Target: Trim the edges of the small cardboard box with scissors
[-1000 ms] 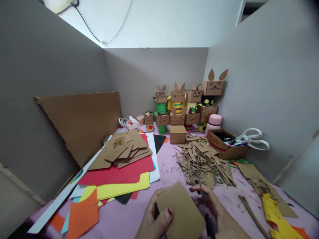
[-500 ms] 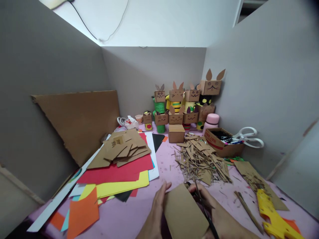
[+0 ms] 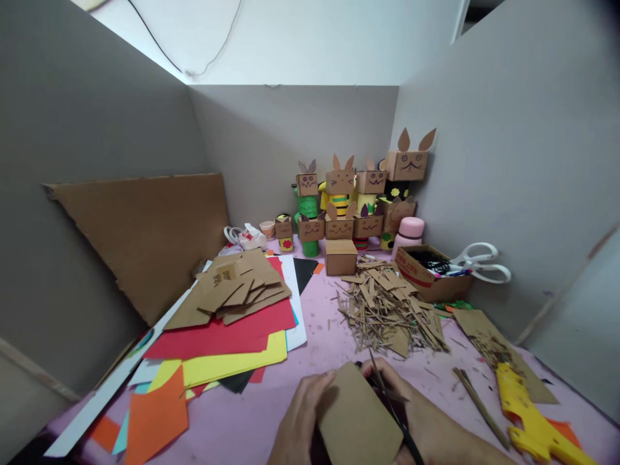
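Nearer the camera than the plain cardboard box (image 3: pixel 341 259), a piece of brown cardboard (image 3: pixel 358 416) is being held up above the purple table (image 3: pixel 232 429). Its left edge is gripped by the left hand (image 3: pixel 300 413), with the fingers curled closely along it; the thumb cannot be made out. On the other side, a dark-handled tool (image 3: pixel 391 402) is held by the right hand (image 3: pixel 421 410), its fingers bent narrowly around it and partly hidden. The tool is slanted over the cardboard's right edge, its thin tip pointed away from the camera.

Behind the plain cardboard box, animal-faced boxes (image 3: pixel 339 227) are lined up and stacked, with a pink bottle (image 3: pixel 408 234) stood to its right. Just to its right and nearer, a heap of cardboard scraps (image 3: pixel 387 310) is spread; farther right, white-handled scissors (image 3: pixel 479 265) are propped in an open carton (image 3: pixel 438 292). A yellow glue gun (image 3: pixel 527 416) is seen well to the right and nearer. To its left, cardboard pieces (image 3: pixel 242 284) are piled on red paper (image 3: pixel 217 337), with yellow paper (image 3: pixel 232 365) and orange paper (image 3: pixel 157 416) laid nearer the camera
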Tool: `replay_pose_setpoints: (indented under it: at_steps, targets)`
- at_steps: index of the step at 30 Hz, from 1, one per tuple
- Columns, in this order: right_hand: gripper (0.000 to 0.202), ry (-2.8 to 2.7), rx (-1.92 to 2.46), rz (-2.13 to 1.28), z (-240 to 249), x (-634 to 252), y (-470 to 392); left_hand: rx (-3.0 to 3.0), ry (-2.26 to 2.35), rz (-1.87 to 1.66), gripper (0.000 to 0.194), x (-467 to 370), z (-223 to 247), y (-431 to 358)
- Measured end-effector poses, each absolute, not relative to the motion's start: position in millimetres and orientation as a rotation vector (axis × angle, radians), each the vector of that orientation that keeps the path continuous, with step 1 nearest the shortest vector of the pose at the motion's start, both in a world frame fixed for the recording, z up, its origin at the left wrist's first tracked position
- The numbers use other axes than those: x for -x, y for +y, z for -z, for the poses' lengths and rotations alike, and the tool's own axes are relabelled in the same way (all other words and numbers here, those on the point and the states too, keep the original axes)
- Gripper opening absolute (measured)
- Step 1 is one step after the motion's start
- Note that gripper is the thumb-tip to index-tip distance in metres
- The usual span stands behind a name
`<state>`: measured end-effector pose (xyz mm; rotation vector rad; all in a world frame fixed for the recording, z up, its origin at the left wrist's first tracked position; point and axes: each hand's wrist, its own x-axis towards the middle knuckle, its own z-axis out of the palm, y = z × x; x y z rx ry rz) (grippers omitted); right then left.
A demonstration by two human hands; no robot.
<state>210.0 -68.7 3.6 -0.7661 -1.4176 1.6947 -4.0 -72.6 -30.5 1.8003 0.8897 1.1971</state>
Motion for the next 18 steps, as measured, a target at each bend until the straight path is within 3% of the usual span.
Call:
replay_pose_setpoints:
  at_steps: [8,12,15,18]
  targets:
    - [0.09,-1.388,0.751,-1.656,5,-207,-68,-1.802,0.866,-1.234,0.086,2,36,-73]
    - [0.091,-1.471,0.878,-1.465,4,-209,-72,-1.958,1.05,-1.397,0.079,12,29,-69]
    - [0.08,-1.606,1.018,-1.318,1,-216,-73,-2.174,1.12,-1.456,0.089,19,15,-66]
    - [0.062,-1.697,1.057,-1.288,-1,-222,-72,-2.245,1.211,-1.581,0.08,18,5,-66]
